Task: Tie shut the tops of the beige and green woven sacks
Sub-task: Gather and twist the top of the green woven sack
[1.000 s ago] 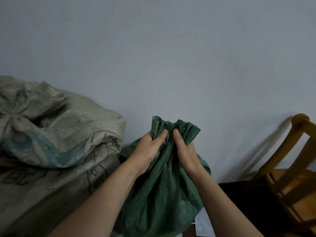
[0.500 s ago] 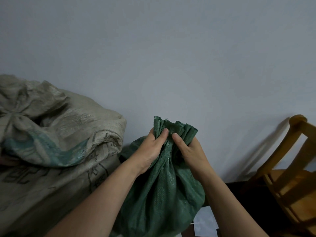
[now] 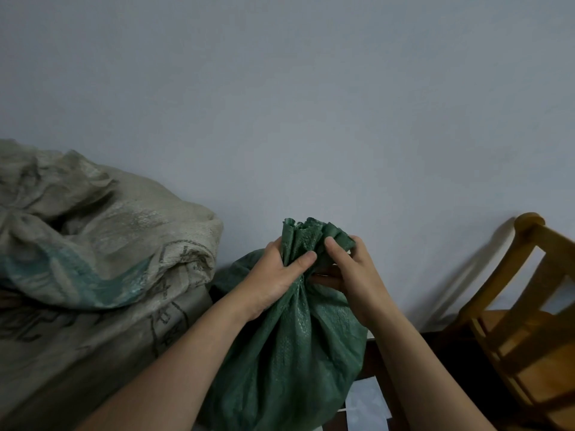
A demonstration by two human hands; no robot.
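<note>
The green sack [image 3: 286, 353] stood at 6 o'clock in the view, full and rounded below its neck. Its top was gathered into a pleated bunch that stuck up above the grip. What filled it could not be seen through the weave. No cord or knot showed on the neck.

The beige sack [image 3: 93, 244] lay at 8 o'clock, just beside the green one on its 9 o'clock side. It was bulky and slumped, with dark printing and a teal band across it. Its top cloth was crumpled over on itself, and its contents were hidden as well.

The left hand [image 3: 277, 275] gripped the gathered neck from the 9 o'clock side, fingers curled round it and the thumb laid across the front. The right hand [image 3: 351, 269] held the same bunch from the 3 o'clock side. Its thumb pressed on the pleats and its fingers were curled round the cloth. The two thumbs nearly met at the neck.

A wooden chair [image 3: 522, 321] stood at 4 o'clock, well apart from the sacks, and a plain grey wall [image 3: 311, 104] filled the view from 10 to 2 o'clock.
</note>
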